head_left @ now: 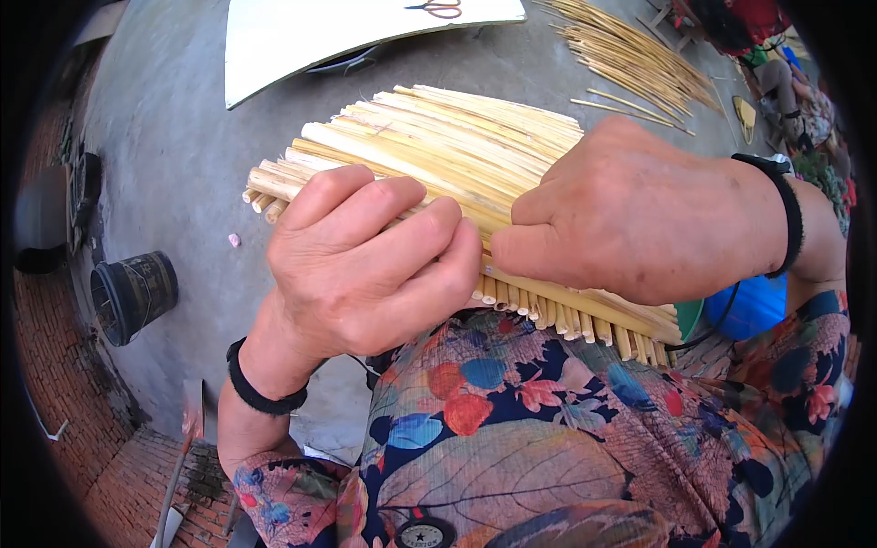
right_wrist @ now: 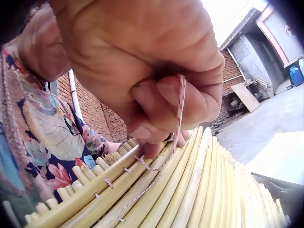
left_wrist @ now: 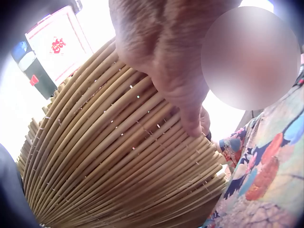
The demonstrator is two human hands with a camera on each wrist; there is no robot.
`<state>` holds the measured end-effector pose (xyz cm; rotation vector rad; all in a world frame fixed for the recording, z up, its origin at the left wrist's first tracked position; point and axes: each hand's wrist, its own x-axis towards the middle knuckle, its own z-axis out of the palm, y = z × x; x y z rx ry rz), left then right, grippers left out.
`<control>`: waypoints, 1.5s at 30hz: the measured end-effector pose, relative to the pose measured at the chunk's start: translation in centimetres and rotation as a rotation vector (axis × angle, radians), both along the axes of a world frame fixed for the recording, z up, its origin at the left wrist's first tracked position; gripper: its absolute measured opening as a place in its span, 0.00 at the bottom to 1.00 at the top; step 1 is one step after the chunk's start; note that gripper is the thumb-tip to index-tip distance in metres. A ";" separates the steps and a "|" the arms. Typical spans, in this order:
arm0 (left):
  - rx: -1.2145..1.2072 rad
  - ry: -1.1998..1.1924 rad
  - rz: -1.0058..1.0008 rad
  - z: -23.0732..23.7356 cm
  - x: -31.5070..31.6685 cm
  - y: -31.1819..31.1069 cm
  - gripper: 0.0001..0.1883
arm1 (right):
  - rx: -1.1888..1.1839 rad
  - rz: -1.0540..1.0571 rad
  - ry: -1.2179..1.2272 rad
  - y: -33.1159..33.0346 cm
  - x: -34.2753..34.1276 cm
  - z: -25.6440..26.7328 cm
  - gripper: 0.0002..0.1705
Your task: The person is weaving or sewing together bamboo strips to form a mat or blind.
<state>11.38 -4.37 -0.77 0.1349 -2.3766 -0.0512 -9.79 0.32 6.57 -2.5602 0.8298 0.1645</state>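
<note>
A mat of pale yellow plant stalks, laid side by side and stitched with thread, lies across the person's lap. The left hand grips its near edge, fingers curled over the top; in the left wrist view, a thumb lies along the stalk surface. Close beside it, the right hand is curled just over the stalks. It holds a red-and-white twine, which comes out between the fingers and runs down to the stalks. Small twine stitches cross the stalks near the edge in the right wrist view.
Beyond the mat stands a white board with orange-handled scissors on it. Loose stalks lie on the concrete at the far right. A black bucket stands left, and a blue container sits by the right elbow.
</note>
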 end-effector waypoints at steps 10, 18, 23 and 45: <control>-0.072 -0.165 -0.226 2.9 -3.5 -6.5 0.19 | -0.035 -0.286 -0.066 -2.0 -3.0 2.1 0.07; 0.003 -0.283 -0.339 4.2 -9.3 -9.8 0.19 | -0.026 -0.424 -0.025 -2.3 -6.7 3.0 0.08; 0.043 -0.233 -0.382 4.0 -10.7 -10.8 0.20 | 0.022 -0.556 -0.036 -2.9 -7.8 2.7 0.08; -0.081 -0.119 -0.421 4.4 -10.5 -10.5 0.23 | -0.376 -0.453 0.085 -0.7 -7.3 4.1 0.11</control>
